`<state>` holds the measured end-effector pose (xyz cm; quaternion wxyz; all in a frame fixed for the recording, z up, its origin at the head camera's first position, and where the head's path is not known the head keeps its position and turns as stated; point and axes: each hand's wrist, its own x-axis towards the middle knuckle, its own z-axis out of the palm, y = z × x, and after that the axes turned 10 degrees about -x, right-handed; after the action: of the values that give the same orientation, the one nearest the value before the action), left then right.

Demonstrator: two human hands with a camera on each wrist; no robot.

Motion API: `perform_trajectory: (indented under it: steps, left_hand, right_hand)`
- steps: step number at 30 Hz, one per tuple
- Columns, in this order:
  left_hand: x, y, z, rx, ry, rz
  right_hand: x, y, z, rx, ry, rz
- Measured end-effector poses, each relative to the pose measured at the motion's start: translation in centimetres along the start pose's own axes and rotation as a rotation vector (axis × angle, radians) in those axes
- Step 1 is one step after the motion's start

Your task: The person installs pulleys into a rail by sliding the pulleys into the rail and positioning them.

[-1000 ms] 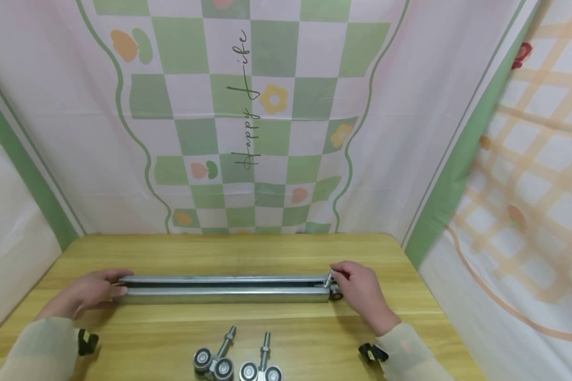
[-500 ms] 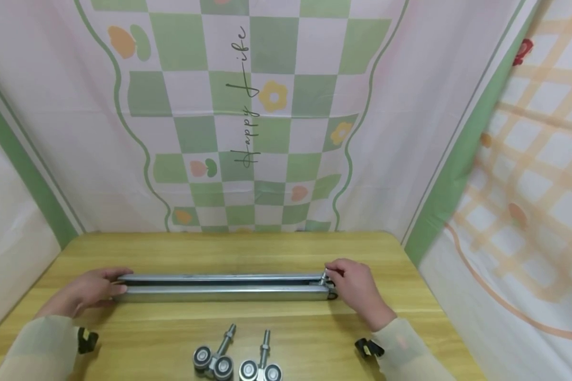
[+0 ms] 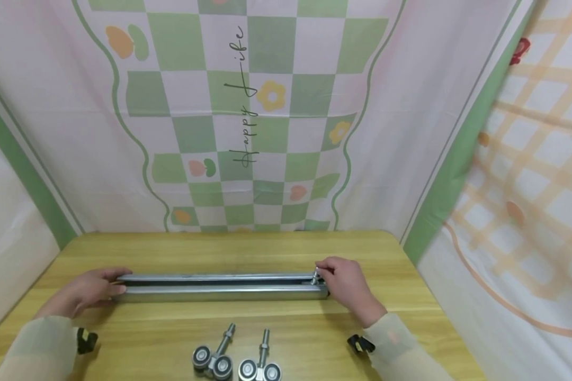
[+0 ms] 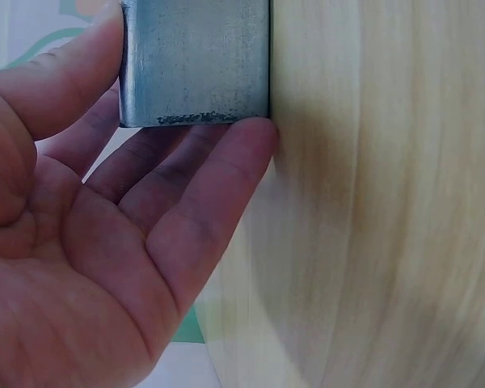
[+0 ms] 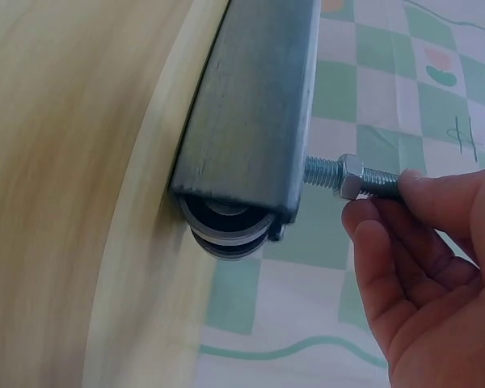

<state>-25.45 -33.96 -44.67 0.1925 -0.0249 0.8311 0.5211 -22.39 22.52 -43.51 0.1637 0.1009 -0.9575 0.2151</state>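
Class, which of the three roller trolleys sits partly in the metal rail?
The trolley whose bolt the right hand pinches above the rail; the other two trolleys lie outside it, on the table.

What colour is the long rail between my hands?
Silvery grey; the rail shows best in the head view.

The head view's bottom edge cuts into a loose roller (image 3: 262, 365). In the right wrist view, the rail (image 5: 246, 97) hides part of a second roller (image 5: 230, 238), the right hand (image 5: 436, 279) covers the tip of that roller's bolt (image 5: 322, 171), and the rail leaves through the top.
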Motion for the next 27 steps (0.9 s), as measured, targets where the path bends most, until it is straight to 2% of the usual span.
perform_trajectory:
  steps: [19,27]
  left_hand:
    - [-0.1,-0.1,0.0,-0.015,-0.002,0.011]
    - [-0.1,0.0,0.0,-0.011,0.001,0.002]
  right_hand:
    - [0.6,-2.2,1.0,-0.038,-0.006,-0.067]
    - [1.1,-3.5,1.2,-0.081,-0.048,-0.106]
